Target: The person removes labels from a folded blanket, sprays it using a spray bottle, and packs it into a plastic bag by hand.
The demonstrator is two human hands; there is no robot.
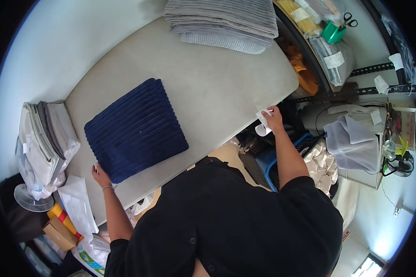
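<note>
A navy blue ribbed cloth (136, 129), folded into a flat square, lies on the beige table (217, 78). My left hand (100, 176) rests at the cloth's lower left corner, its fingers curled; whether they grip anything is too small to tell. Over the table's front edge on the right, my right hand (272, 118) is closed on a white paper slip (263, 121), whose lower end curls below the edge.
Folded grey cloths (222, 21) are stacked at the table's far side. Bagged pale fabric (44, 143) stands at the left edge. Under the right edge is a blue basket (266, 168). Green-holdered scissors (336, 31) and a small fan (399, 165) are at the right.
</note>
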